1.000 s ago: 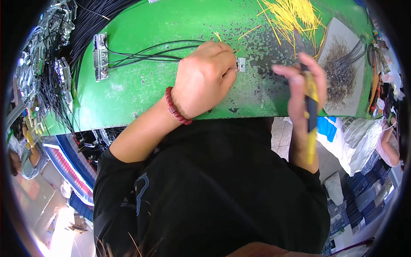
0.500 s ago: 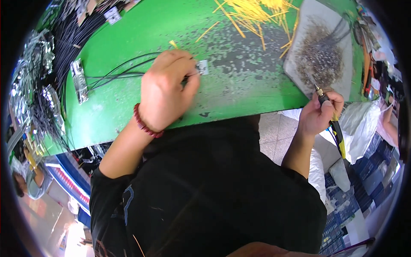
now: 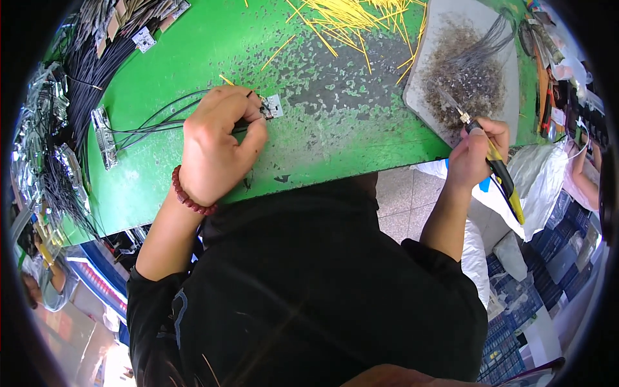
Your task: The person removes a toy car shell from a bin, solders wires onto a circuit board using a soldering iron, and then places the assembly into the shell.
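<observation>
My left hand [image 3: 222,132], with a dark red bead bracelet at the wrist, is closed in a pinch over the green table. Its fingers hold thin black wires [image 3: 164,121] beside a small white circuit board [image 3: 275,106]. The wires run left to a silver foil-wrapped piece [image 3: 104,137]; their far ends at the board are partly hidden by my fingers. In my right hand [image 3: 474,155] is a soldering iron [image 3: 501,173] with a black and yellow handle. Its metal tip points up and left, over the dark, crusty residue on a pale grey slab [image 3: 422,84].
Yellow thin tubes [image 3: 354,22] lie scattered at the far side. Bundles of black wires [image 3: 103,74] and silver foil-wrapped pieces [image 3: 39,135] crowd the left edge. Tools [image 3: 547,97] line the right edge beside the slab. A white bag [image 3: 541,184] hangs below the table's right end.
The whole view has shifted, moving the table's things leftward. My right hand has brought the iron's tip slightly farther over the slab. My left hand stays by the circuit board.
</observation>
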Action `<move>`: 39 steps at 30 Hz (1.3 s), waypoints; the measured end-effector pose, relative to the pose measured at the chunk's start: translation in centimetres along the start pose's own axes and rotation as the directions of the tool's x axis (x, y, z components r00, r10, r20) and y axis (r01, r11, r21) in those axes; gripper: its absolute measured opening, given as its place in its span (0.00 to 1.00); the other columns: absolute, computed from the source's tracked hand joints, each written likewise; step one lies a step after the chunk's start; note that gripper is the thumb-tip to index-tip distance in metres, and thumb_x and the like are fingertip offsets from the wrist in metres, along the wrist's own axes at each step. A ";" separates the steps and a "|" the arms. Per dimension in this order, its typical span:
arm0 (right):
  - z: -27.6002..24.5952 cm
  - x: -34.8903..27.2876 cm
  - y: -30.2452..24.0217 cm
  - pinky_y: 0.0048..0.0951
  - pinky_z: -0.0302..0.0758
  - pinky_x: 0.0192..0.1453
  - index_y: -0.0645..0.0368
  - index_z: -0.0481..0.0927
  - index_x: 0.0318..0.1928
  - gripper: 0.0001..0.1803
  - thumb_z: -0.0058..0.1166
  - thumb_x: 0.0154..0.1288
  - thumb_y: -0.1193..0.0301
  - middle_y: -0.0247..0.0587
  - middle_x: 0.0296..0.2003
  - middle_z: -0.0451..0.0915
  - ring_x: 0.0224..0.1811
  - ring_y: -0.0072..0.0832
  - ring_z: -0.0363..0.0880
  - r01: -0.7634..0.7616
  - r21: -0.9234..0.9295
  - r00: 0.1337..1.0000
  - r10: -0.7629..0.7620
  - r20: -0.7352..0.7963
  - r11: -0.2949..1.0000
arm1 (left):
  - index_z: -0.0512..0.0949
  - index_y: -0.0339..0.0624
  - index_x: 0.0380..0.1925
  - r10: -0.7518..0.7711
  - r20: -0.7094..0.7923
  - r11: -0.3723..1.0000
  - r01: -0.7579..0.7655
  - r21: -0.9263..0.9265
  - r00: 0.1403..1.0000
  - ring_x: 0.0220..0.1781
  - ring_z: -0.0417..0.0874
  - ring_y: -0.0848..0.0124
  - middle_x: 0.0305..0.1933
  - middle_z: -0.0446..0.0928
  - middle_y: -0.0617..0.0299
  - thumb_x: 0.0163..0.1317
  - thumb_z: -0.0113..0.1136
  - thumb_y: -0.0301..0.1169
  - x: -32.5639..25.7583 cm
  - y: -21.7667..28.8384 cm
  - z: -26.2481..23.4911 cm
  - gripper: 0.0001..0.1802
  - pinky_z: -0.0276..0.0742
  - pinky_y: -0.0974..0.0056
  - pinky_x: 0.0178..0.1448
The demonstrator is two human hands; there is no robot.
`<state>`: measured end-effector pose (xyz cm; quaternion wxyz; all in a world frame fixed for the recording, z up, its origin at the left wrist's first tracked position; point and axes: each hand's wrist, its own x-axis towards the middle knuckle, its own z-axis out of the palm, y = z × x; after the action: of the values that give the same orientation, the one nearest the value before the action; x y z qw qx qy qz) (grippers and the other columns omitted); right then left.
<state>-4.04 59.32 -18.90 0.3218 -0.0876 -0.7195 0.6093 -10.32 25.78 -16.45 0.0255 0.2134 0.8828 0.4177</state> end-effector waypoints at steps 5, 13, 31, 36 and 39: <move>0.4 0.0 0.0 0.16 0.67 0.29 0.67 0.73 0.32 0.06 0.45 0.51 0.82 0.38 0.25 0.72 0.22 0.19 0.68 -0.031 -0.101 0.997 0.023 -0.077 0.994 | 0.73 0.33 0.22 0.003 0.008 1.000 -0.003 0.012 1.000 0.37 0.80 0.57 0.33 0.78 0.50 0.46 0.60 0.18 0.0 0.0 0.0 0.05 0.77 0.61 0.42; 0.4 0.1 0.7 0.15 0.69 0.28 0.65 0.74 0.32 0.06 0.49 0.50 0.81 0.35 0.25 0.71 0.21 0.18 0.69 -0.026 -0.006 0.992 0.025 -0.121 1.000 | 0.74 0.34 0.24 0.035 0.000 0.999 -0.035 0.037 0.999 0.37 0.79 0.55 0.33 0.77 0.51 0.49 0.61 0.19 -0.3 -0.4 -0.3 0.04 0.77 0.60 0.41; 10.0 -7.2 -2.6 0.22 0.63 0.34 0.62 0.71 0.36 0.16 0.65 0.54 0.68 0.38 0.29 0.72 0.29 0.21 0.66 -0.144 0.182 0.911 0.058 0.408 0.973 | 0.75 0.36 0.24 0.060 -0.112 0.990 -0.045 0.132 0.992 0.38 0.80 0.57 0.34 0.78 0.53 0.46 0.61 0.20 -0.7 -0.8 0.8 0.05 0.77 0.60 0.41; 10.4 -7.1 -2.7 0.22 0.63 0.34 0.62 0.71 0.36 0.17 0.65 0.53 0.68 0.38 0.29 0.72 0.30 0.22 0.67 -0.142 0.152 0.895 0.062 0.441 0.978 | 0.76 0.36 0.25 0.075 -0.104 0.990 -0.062 0.125 0.992 0.38 0.80 0.57 0.34 0.78 0.53 0.46 0.61 0.20 -0.6 -1.1 0.7 0.05 0.78 0.60 0.40; 10.6 -7.0 -2.9 0.22 0.64 0.33 0.62 0.71 0.35 0.16 0.65 0.53 0.69 0.39 0.29 0.72 0.29 0.22 0.67 -0.084 0.125 0.888 0.017 0.460 0.989 | 0.76 0.35 0.25 0.086 -0.104 0.988 -0.072 0.137 0.991 0.37 0.80 0.56 0.34 0.78 0.53 0.45 0.61 0.19 -0.6 -1.1 0.6 0.05 0.78 0.60 0.40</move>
<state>-3.84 46.26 -19.23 0.1326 0.0627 -0.7276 0.6702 -10.04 25.42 -17.74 -0.0536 0.2263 0.8996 0.3696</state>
